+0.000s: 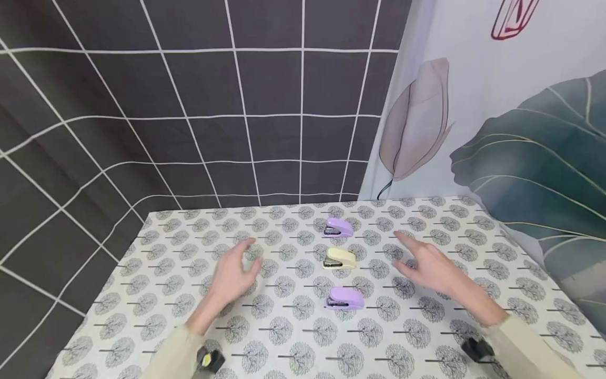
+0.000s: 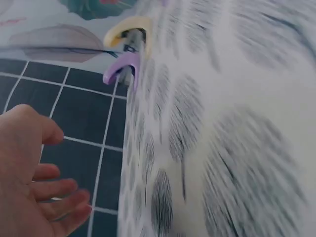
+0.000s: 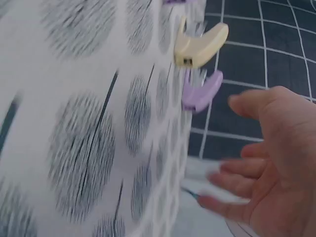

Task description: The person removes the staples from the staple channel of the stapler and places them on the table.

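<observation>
Far lilac stapler (image 1: pixel 342 227), pale-yellow stapler (image 1: pixel 343 257) and near lilac stapler (image 1: pixel 349 296) line up on the tree-print cloth (image 1: pixel 184 273), shells smoothly rounded, metal mouths facing left. Left hand (image 1: pixel 234 271) and right hand (image 1: pixel 430 264), apart on either side, hold nothing, fingers relaxed and parted.

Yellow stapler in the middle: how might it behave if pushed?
The yellow stapler would likely slide rather than roll, its elongated body resting on its base. It looks smooth and solid: probably stiff, perhaps slightly slippery.
</observation>
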Demonstrator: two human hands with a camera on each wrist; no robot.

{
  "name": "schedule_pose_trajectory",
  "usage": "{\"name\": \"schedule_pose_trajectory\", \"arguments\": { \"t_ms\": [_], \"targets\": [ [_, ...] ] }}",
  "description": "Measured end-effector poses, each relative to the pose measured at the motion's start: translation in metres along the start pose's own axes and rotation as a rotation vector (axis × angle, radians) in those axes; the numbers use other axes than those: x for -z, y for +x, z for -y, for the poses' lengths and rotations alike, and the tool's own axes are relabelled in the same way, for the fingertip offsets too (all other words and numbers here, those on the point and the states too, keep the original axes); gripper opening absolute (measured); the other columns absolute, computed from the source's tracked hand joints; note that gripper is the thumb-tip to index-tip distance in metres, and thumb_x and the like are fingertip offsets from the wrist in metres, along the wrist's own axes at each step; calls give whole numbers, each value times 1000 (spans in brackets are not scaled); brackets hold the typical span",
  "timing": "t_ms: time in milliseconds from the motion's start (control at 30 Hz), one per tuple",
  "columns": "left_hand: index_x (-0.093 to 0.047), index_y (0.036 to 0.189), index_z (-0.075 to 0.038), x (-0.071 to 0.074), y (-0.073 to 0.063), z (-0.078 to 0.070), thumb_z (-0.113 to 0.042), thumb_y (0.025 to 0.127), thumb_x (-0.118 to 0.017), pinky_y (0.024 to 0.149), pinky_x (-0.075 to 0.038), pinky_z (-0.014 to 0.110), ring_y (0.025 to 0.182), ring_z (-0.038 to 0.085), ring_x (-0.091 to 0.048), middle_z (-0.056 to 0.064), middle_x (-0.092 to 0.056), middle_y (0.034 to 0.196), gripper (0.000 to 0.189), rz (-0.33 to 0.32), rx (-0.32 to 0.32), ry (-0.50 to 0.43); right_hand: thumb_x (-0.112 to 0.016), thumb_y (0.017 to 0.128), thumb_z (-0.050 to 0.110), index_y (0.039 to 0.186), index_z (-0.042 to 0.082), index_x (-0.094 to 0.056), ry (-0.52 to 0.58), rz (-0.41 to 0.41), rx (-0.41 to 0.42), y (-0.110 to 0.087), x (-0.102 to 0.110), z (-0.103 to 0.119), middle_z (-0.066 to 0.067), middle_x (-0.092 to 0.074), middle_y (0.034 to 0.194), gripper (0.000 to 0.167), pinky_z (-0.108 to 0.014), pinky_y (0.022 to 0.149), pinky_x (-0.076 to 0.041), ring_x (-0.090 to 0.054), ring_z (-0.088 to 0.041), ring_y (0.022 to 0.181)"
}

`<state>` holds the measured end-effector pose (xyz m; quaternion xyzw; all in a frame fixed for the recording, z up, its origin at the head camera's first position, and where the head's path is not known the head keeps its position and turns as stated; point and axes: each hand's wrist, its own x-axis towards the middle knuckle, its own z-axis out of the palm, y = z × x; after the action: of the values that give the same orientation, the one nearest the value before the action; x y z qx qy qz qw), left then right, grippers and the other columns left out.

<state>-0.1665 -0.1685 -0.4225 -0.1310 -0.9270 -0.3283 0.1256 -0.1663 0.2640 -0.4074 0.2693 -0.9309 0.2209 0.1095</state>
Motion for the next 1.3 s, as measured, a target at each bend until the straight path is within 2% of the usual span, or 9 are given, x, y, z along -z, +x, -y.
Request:
{"name": "schedule_pose_trajectory", "arguments": {
  "t_ms": [67, 167, 233, 367, 500, 667, 833, 1067, 1300],
  "targets": [
    [-60, 128, 3, -11, 17, -5, -7, 89, -70, 80, -56, 44, 93, 35, -67, 21, -65, 121, 41, 8, 23, -137, -70, 90, 5, 132, -15, -51, 102, -24, 39, 13, -8, 1, -31, -64, 115, 50, -32, 64, -58, -65, -21, 60],
    [-64, 122, 3, -36, 43, -13, -1, 88, -67, 74, -57, 35, 93, 27, -67, 14, -69, 109, 34, 78, 53, -273, -66, 89, -5, 117, -13, -60, 194, -40, 82, 40, -20, 2, -21, -70, 99, 30, -30, 68, -58, -70, -27, 80],
    [-64, 122, 3, -53, 59, -19, 1, 88, -67, 74, -56, 32, 94, 26, -67, 12, -68, 107, 34, 139, 85, -340, -64, 88, -9, 113, -13, -62, 239, -41, 91, 58, -28, 4, -20, -70, 95, 25, -30, 69, -58, -69, -29, 81],
    [-64, 121, 2, -82, 85, -29, 2, 87, -68, 74, -56, 31, 92, 25, -68, 13, -67, 109, 35, 213, 110, -361, -64, 88, -9, 112, -13, -61, 261, -1, 71, 92, -40, 7, -25, -67, 103, 25, -38, 77, -57, -69, -34, 87],
    [-63, 124, 0, -100, 102, -34, 2, 85, -71, 79, -55, 30, 95, 25, -67, 15, -66, 116, 40, 254, 137, -366, -65, 86, -10, 118, -12, -59, 242, 49, 37, 115, -49, 10, -29, -62, 113, 32, -48, 85, -55, -67, -40, 95],
    [-63, 125, -2, -116, 114, -39, 5, 82, -74, 75, -55, 27, 88, 20, -66, 14, -65, 120, 45, 262, 152, -403, -66, 85, -7, 123, -4, -59, 209, 123, -5, 134, -57, 10, -30, -57, 120, 39, -54, 88, -51, -61, -40, 101],
    [-67, 120, -4, -128, 122, -40, 5, 78, -77, 66, -54, 26, 76, 14, -65, 12, -67, 117, 44, 241, 148, -404, -68, 85, -5, 122, 3, -60, 196, 184, -24, 144, -62, 12, -25, -56, 110, 39, -52, 82, -50, -55, -33, 92],
    [-71, 112, -8, -136, 127, -39, -4, 77, -82, 68, -52, 26, 70, 10, -64, 6, -71, 107, 36, 227, 122, -267, -68, 86, -4, 121, 9, -59, 169, 256, -64, 153, -64, 17, -17, -54, 99, 38, -42, 75, -51, -54, -28, 86],
    [-76, 104, -10, -139, 129, -39, -10, 78, -84, 72, -50, 29, 64, 7, -62, 3, -74, 94, 27, 206, 98, -182, -70, 84, -6, 115, 13, -59, 137, 270, -75, 155, -67, 18, -20, -53, 102, 38, -45, 75, -54, -57, -32, 87]
  ]
}}
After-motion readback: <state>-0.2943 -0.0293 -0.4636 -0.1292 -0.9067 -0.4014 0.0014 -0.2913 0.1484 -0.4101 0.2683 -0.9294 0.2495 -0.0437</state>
